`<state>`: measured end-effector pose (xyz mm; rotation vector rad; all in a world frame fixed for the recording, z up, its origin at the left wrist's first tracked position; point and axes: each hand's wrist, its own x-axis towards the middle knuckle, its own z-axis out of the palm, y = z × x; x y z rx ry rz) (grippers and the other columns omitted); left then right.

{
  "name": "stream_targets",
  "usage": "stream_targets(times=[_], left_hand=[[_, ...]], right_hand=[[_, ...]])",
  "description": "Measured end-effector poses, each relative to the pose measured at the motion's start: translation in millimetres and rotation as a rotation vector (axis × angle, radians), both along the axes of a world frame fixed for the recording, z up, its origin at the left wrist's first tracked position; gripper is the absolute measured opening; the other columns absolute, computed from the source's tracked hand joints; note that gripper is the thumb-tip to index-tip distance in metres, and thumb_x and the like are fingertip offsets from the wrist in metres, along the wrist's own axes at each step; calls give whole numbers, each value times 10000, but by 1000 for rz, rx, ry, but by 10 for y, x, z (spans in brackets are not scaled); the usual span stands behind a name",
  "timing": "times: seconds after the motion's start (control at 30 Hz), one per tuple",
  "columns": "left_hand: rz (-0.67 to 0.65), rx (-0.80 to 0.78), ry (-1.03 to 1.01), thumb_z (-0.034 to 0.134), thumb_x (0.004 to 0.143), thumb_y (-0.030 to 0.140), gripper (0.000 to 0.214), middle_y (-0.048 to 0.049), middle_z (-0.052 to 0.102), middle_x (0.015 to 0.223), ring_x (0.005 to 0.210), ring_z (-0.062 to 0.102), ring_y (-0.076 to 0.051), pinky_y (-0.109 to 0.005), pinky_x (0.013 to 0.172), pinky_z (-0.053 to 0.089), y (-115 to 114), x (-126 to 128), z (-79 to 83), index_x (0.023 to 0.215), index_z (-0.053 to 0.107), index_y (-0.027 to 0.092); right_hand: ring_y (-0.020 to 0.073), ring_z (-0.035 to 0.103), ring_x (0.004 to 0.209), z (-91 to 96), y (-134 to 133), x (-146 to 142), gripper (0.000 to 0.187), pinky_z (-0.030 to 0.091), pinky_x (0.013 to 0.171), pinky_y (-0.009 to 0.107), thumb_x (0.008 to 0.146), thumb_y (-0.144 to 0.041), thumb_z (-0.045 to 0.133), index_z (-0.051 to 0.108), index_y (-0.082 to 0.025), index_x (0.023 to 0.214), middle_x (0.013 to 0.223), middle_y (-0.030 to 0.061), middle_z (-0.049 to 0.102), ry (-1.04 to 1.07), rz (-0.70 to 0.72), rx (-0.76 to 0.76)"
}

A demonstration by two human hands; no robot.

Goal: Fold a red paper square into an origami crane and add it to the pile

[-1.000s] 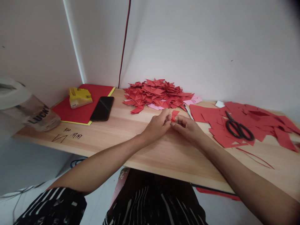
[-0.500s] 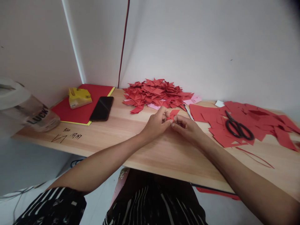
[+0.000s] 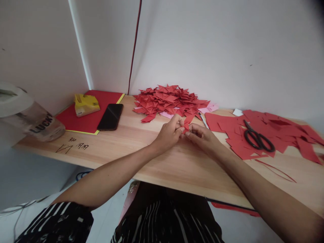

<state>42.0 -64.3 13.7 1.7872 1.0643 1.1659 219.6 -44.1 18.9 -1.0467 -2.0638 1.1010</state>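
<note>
The counter [image 3: 141, 148] carries a red sheet [image 3: 101, 99] at the left, a pile [image 3: 169, 101] of folded red paper at the back by the wall, and loose red squares [image 3: 286, 133] at the right. The left hand [image 3: 168, 133] and right hand [image 3: 202, 136] meet just in front of the pile, low over the counter, fingers drawn narrow and pinching one small red piece [image 3: 187, 122] between them. A phone [image 3: 110, 116] lies half on the sheet, a yellow pack [image 3: 86, 104] sits on the sheet, and scissors [image 3: 258, 138] lie on the squares.
</note>
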Motion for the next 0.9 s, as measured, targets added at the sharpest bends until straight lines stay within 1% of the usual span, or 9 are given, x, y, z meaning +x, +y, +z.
stream_targets(times=[0.17,0.33,0.57,0.7,0.77,0.9], left_hand=[[-3,20,20,442,842,126,120,70,557,626,596,536,-95,-224,662,393,-5,1,1,902,388,214],[53,49,80,449,831,122,117,93,477,577,543,452,-88,-217,620,347,-25,14,20,890,403,211],[32,19,13,413,863,137,98,90,480,584,538,468,-92,-216,613,373,-4,21,-2,923,399,213],[39,15,-4,414,859,141,101,93,474,568,532,468,-91,-212,600,366,18,16,-39,927,402,214],[41,14,-2,419,858,148,100,95,476,564,526,462,-91,-212,593,360,25,13,-48,931,403,214],[52,30,18,416,856,143,105,92,484,576,546,469,-94,-220,617,361,24,7,-47,933,411,215]], right_hand=[[112,366,564,-65,28,3,329,277,545,272,894,-475,530,511,-199,717,628,-35,450,8,-23,-48],[111,368,557,-87,50,9,287,267,531,269,885,-442,544,528,-199,732,628,-37,461,6,-18,-77],[115,416,574,-69,50,6,257,310,538,264,878,-427,544,545,-197,765,672,-12,531,38,14,-86],[112,424,581,-86,69,24,271,324,544,261,870,-441,551,531,-196,755,691,-9,538,27,-4,-102],[109,412,572,-89,71,28,295,311,532,259,863,-464,557,518,-197,745,677,-13,526,15,-19,-113],[100,339,522,-73,52,18,344,236,493,258,836,-519,579,487,-206,726,593,-47,432,-10,-57,-125]])
